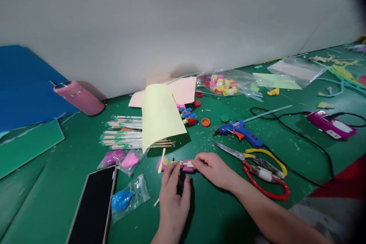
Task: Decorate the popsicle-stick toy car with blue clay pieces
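Observation:
Both my hands meet low in the middle of the green table. My left hand pinches a small build of thin wooden sticks and magenta bottle caps. My right hand is closed on the right end of the same sticks. One loose stick leans up from the build's left cap. A yellow sheet of paper curls up just behind, covering part of a bundle of wooden chopsticks.
A blue glue gun with black cord and red-and-yellow scissors lie to the right. A phone, bagged balloons, a pink tumbler, a bag of coloured caps and a purple device also lie about.

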The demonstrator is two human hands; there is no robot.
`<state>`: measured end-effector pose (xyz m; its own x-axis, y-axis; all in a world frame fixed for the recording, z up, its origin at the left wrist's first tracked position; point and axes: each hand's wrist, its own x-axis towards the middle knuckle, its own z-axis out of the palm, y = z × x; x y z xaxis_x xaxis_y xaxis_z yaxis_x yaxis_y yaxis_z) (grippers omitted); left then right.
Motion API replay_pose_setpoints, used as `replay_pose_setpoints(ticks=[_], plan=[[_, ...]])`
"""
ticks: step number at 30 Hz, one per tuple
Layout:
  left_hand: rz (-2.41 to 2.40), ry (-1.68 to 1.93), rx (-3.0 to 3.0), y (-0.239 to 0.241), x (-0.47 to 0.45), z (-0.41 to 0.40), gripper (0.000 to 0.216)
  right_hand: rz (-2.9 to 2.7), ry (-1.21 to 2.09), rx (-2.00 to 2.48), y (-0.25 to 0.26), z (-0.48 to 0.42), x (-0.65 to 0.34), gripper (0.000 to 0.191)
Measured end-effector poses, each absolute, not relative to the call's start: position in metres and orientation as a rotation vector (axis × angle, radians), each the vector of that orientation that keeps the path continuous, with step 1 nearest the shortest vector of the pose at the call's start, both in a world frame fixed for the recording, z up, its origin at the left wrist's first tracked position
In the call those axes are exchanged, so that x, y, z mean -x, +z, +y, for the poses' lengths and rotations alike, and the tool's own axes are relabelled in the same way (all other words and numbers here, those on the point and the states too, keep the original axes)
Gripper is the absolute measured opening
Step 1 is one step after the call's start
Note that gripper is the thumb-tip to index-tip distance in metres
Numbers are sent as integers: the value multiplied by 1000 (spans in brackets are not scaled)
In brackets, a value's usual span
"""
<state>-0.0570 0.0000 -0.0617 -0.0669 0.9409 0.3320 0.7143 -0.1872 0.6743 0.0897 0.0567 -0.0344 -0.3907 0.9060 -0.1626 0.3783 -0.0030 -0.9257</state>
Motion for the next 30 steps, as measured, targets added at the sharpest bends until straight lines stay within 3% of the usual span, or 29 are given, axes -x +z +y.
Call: replay_pose_setpoints(ticks=[30], plan=[[1798, 1089, -1930, -58, 56, 1, 31, -1758, 1415, 1320, -34, 57, -90, 30]])
